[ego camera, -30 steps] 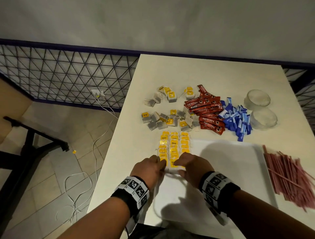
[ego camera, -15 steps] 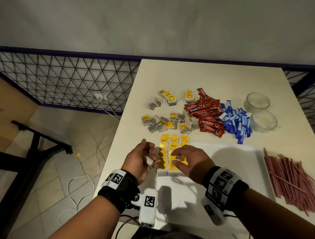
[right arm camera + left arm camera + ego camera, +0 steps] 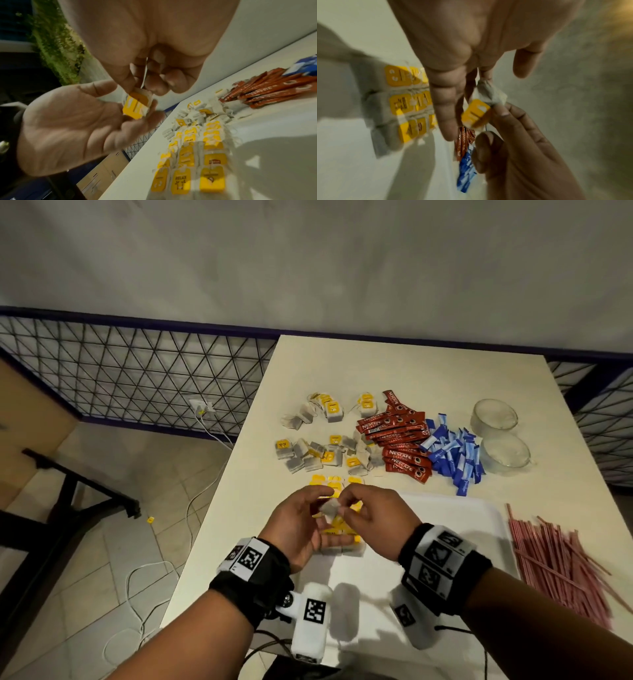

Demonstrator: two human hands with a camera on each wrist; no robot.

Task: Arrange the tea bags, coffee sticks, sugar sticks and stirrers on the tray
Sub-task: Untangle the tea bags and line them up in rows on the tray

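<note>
Tea bags [image 3: 310, 455] matt paper; coffee sticks [image 3: 402, 440] glossy foil; cups [image 3: 495, 416] clear plastic.

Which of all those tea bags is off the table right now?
The tea bag pinched between both hands, above the neat rows on the tray; every other one lies flat.

Both hands now up off the tray, vs 1 s ago pressed down at near end of the tea bag rows [image 3: 337, 530]. Left hand [image 3: 298, 529] & right hand [image 3: 371, 520] meet above rows, pinching one tea bag [image 3: 329, 507] betw fingertips.
</note>
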